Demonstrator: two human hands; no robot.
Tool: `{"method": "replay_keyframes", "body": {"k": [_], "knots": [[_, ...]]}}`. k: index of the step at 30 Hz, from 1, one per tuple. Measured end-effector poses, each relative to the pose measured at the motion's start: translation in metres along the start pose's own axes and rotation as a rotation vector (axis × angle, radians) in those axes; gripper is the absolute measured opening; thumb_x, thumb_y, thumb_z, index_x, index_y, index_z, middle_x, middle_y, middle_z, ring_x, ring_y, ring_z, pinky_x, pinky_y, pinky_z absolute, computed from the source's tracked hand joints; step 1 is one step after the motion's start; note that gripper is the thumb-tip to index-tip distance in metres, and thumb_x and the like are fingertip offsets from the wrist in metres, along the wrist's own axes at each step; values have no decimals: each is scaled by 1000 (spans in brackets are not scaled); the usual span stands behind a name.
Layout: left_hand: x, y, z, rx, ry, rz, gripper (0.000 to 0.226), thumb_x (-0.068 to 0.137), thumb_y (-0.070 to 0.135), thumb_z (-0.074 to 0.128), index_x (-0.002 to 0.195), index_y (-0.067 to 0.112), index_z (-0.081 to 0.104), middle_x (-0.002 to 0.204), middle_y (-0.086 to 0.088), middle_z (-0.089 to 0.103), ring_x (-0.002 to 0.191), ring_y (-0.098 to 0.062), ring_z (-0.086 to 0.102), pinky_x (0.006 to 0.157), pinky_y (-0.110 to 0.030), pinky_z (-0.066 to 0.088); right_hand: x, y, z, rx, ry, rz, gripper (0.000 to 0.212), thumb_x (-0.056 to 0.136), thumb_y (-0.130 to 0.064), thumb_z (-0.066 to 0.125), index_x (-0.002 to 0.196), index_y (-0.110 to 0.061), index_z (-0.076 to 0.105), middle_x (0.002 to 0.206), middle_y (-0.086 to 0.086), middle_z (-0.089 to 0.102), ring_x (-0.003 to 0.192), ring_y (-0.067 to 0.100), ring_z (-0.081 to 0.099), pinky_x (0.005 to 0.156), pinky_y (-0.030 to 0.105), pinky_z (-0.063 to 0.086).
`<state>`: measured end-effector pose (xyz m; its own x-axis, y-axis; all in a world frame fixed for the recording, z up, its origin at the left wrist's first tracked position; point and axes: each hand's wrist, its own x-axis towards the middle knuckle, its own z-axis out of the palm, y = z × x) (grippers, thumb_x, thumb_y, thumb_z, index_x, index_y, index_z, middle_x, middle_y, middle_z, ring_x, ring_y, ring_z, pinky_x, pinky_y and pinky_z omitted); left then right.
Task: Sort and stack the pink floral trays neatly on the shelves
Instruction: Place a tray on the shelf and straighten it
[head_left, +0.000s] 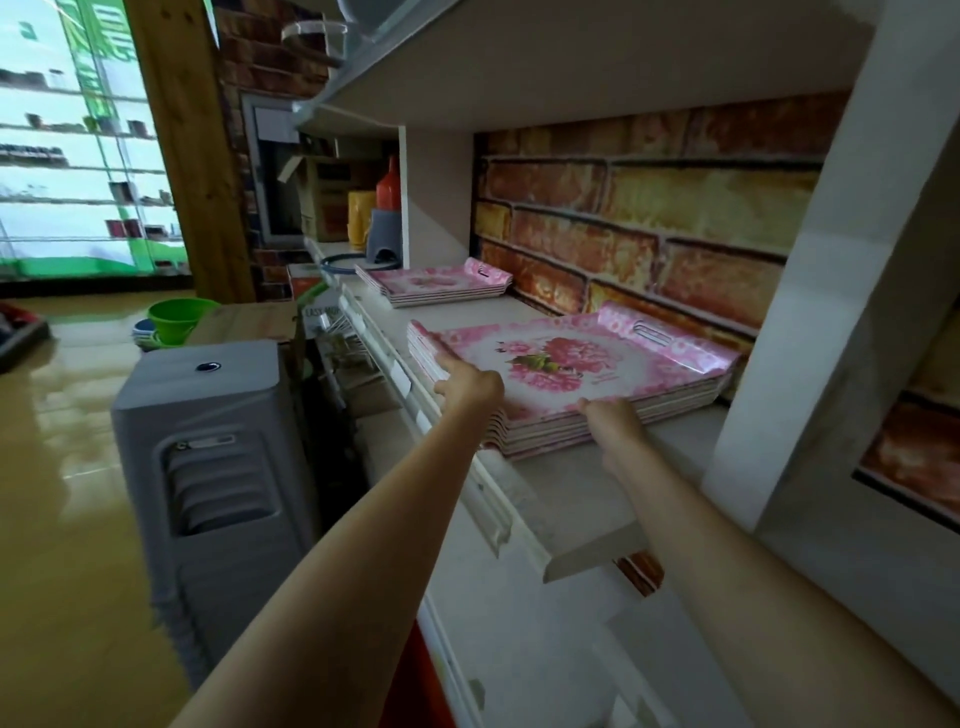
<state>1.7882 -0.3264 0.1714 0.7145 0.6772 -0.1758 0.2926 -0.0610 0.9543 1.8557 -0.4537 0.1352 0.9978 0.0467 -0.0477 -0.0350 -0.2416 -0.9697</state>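
Your left hand (464, 385) rests at the front left corner of the near stack of pink floral trays (571, 379), with one finger stretched out along the top tray's rim and the other fingers tucked against the stack's edge; whether they grip anything you cannot tell from this angle. Your right hand (613, 415) sits at the stack's front edge, to the right of your left hand, its fingers curled over the rim of the upper trays in a hold on them. That near stack is your landmark: it lies flat on the white shelf (566, 483), many trays deep, with a rose print in the middle of the top tray and a handle slot on its far raised edge. Beyond it and to its left, farther along the same shelf and well apart from it, lies a second, lower stack of pink trays (436, 283). Behind the near stack runs a brick-pattern back wall (649, 208), and to its right stands a white upright panel (810, 291). Past the far stack, further left of your landmark, stand a red bottle (388, 189), a yellow container (360, 218) and a grey plastic piece (385, 234). Below and left of the near stack, on the floor side, stands a grey plastic stool (208, 452), and farther off beyond it a green bucket (179, 317).
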Motion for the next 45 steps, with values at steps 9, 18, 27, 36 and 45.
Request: {"method": "replay_keyframes", "body": {"k": [9,18,27,36,45], "knots": [[53,8,-7,-51,-11,-36,68,93,9,45,150,1,7,155,-19,16,139,-40,27,114,-48,31,56,-10,40,54,-47,-16,48,91,-5,54,136,8,43,142,19,47,131,32,46,106,36,36],[150,22,-21,11,-3,-60,70,97,10,41,150,-3,-2,158,-18,4,145,-35,14,118,-41,16,153,-15,109,69,-101,9,51,78,-8,60,126,6,52,136,21,54,125,35,51,108,49,41],[229,35,-40,-19,17,-64,68,95,13,45,150,1,7,155,-18,14,141,-35,23,117,-40,25,187,-50,173,41,-44,63,48,85,-3,52,132,6,47,134,16,54,125,30,50,107,40,41],[264,38,-60,308,-86,198,84,95,25,45,150,2,-15,158,-17,-20,147,-30,-20,122,-43,-7,206,-62,188,-18,-38,160,8,77,-5,50,78,-11,56,92,9,58,102,31,57,86,38,48],[253,47,-83,446,-211,242,69,95,28,45,149,0,13,157,-19,12,144,-38,15,118,-43,20,156,-79,200,-11,17,82,14,80,-3,53,69,-10,49,87,17,58,102,35,62,78,41,49]]}}
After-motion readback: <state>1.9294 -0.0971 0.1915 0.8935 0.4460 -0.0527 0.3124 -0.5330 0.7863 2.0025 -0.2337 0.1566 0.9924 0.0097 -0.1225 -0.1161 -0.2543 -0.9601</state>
